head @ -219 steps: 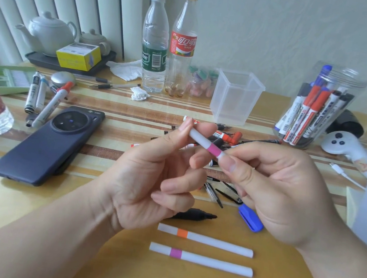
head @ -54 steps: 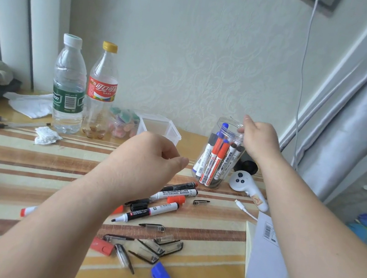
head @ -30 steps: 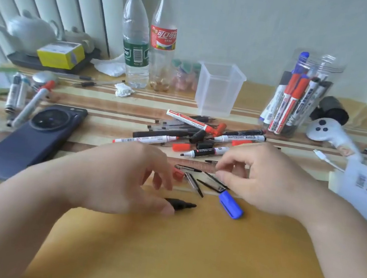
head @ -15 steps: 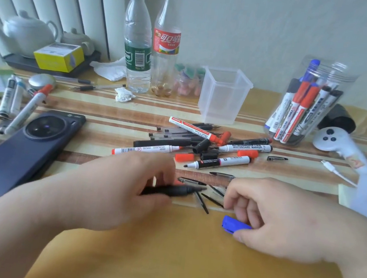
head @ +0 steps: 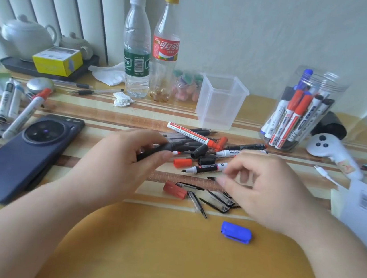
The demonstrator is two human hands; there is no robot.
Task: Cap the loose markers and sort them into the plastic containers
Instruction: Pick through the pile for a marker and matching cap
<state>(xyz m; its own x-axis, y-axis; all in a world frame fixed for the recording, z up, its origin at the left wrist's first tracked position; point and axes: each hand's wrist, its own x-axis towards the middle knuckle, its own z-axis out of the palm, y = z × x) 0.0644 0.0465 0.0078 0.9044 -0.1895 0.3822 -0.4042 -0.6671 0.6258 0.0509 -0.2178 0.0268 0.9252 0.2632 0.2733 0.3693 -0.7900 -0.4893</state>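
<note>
Within left hand (head: 123,161), slim matte-black marker (head: 165,147)

We'd call this somebody's home, a room corner by a window rather than an office or shop. The tabletop (head: 163,252) has a striped cover and sits against a wall (head: 262,32) with patterned wallpaper, with vertical blinds (head: 56,0) at the back left. What sells it for us is the everyday clutter: a white teapot (head: 25,36) on a dark tray (head: 87,65), a water bottle (head: 137,51) and a cola bottle (head: 165,47), crumpled tissue (head: 110,74), a phone (head: 23,157) lying face down, a white game controller (head: 330,151) and a loose charging cable (head: 327,176).
</note>
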